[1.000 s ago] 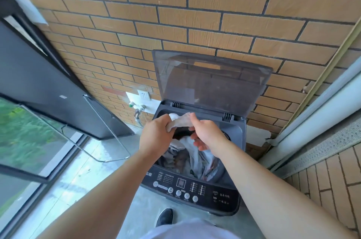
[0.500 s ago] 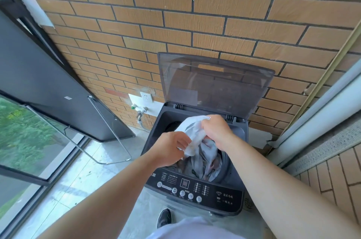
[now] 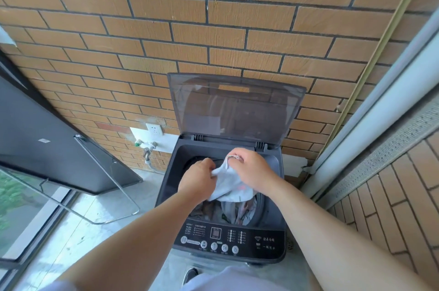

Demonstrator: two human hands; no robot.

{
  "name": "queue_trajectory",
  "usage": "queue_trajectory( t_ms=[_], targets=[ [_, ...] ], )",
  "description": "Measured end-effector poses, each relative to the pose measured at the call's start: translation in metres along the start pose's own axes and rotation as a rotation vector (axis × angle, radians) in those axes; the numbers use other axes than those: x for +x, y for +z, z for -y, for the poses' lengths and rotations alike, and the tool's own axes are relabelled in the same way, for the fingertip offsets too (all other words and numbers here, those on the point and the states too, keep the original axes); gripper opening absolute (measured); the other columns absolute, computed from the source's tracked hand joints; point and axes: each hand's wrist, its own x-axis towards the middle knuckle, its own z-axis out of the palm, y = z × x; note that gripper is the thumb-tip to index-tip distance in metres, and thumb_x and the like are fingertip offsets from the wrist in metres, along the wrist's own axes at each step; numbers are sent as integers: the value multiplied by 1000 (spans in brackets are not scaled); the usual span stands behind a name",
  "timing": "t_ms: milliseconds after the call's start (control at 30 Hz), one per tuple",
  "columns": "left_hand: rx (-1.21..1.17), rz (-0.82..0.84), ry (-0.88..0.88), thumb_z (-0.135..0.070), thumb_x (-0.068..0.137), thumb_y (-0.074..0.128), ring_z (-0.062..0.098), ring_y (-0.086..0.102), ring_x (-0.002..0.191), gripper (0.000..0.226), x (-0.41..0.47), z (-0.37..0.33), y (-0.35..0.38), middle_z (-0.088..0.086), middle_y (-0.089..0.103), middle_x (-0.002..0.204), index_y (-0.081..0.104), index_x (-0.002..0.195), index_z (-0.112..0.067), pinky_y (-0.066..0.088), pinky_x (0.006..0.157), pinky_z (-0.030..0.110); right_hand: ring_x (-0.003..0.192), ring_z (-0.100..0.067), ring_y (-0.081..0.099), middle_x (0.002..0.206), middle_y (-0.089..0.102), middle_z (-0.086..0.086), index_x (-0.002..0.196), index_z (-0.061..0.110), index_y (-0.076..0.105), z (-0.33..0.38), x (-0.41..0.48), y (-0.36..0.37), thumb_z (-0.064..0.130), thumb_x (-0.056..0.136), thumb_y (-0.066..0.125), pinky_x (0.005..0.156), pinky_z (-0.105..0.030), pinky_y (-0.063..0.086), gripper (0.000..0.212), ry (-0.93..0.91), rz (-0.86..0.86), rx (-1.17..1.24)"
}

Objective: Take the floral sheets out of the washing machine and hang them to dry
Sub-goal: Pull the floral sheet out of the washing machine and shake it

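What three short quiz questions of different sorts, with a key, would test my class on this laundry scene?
1. True or false: the lid of the washing machine is shut.
2. The left hand and right hand are above the machine. Which grips the sheet? A. left only; B. right only; C. both.
3. Fill in: on the brick wall left of the machine, a tap sits below a white ______.

Key: 1. False, it stands open. 2. C. 3. socket.
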Motion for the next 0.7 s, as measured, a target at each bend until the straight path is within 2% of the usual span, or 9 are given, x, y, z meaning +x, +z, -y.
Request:
queue_trajectory(
  t_ms=[67,133,267,333,400,467,567,633,700],
  targets=[
    [33,-30,-69,-12,89,46,21,59,78,22,4,8,1,2,66,96,62,101,-19,45,63,30,82,-10,62,81,68,11,77,32,63,-2,-3,-1,42,88,54,74,-32,49,17,-41,-90,-18],
    [42,-20,-145,-7,89,44,23,57,79,25,8,20,0,5,66,97,64,99,-18,44,64,29,80,-11,61,80,66,9,78,29,62,-3,-5,-6,47,88,59,72,-32,49,21,-44,-202,-8],
    [-124,-40,-216,-3,93,43,19,59,83,31,14,51,-5,0,67,98,61,86,-27,40,60,24,83,-8,61,83,66,9,81,25,64,0,-6,-22,42,92,64,73,-29,47,20,-51,-381,73],
    [-117,31,-162,-9,93,52,8,58,78,26,15,58,-6,-6,70,100,62,87,-32,42,59,18,83,-7,61,84,66,8,83,23,64,3,-8,-26,41,95,62,74,-29,48,21,-75,-391,83],
    [-125,190,-97,-18,82,71,2,60,84,20,15,56,-4,-11,70,104,64,95,-32,50,71,17,81,-6,59,83,64,7,85,24,62,11,-8,-26,41,96,60,72,-25,46,21,-120,-398,69],
    [-123,308,-35,-36,73,82,2,63,92,38,15,49,4,-15,67,105,64,106,-30,53,83,22,78,-6,57,79,62,6,84,25,59,24,-7,-26,39,97,60,64,-14,41,20,-192,-434,67],
    [-116,262,-19,-59,79,73,8,62,97,50,15,34,14,-13,64,107,60,115,-27,49,83,26,75,-8,56,76,60,4,82,26,57,39,-7,-25,38,97,60,62,-15,40,19,-270,-442,91],
    [-128,167,-82,-59,87,63,14,62,92,51,18,29,16,-6,66,109,56,121,-21,49,77,31,74,-10,55,75,59,3,82,27,56,40,-9,-24,38,98,59,63,-16,40,20,-285,-419,78],
    [-143,104,-129,-51,92,60,18,61,86,53,21,26,14,0,66,107,49,131,-16,47,70,31,72,-7,54,73,57,6,82,27,56,38,-12,-24,37,98,59,61,-14,39,20,-281,-415,80]
  ],
)
